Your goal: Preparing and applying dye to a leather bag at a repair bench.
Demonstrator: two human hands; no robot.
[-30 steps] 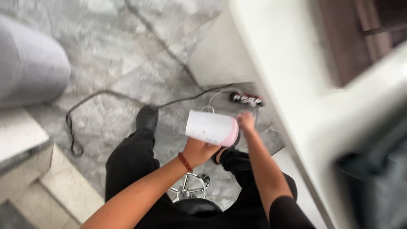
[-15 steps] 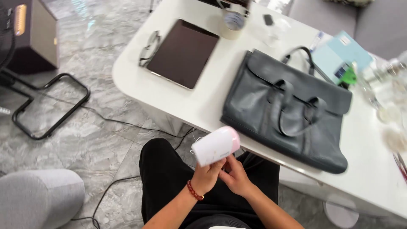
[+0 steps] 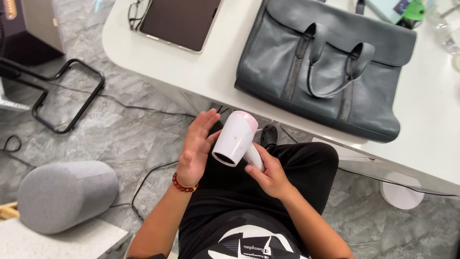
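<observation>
Here, much is cut off: the tablet (image 3: 181, 21) and glasses (image 3: 135, 10) at the top edge of the white table (image 3: 201, 67), the teal and green items and clear glassware in the top right corner, and the dark box at the far left. The dryer (image 3: 235, 139) hides most of its own handle; only a short white stretch shows below the barrel, inside the right hand (image 3: 268, 172). Its cord cannot be traced.

The dryer, white with a pink back end, sits over the person's lap in black trousers, just below the table edge and the grey bag (image 3: 330, 62). Its dark open nozzle points down and left.

The right hand's fingers are curled round the handle from beneath, thumb (image 3: 252, 169) up against it. The left hand (image 3: 196, 151), with a red bead bracelet (image 3: 183, 186) at the wrist, is held flat and open, fingers together, palm facing the barrel's side; whether it touches is unclear.

A grey pouf (image 3: 64, 194) and black cables lie on the marble floor.
</observation>
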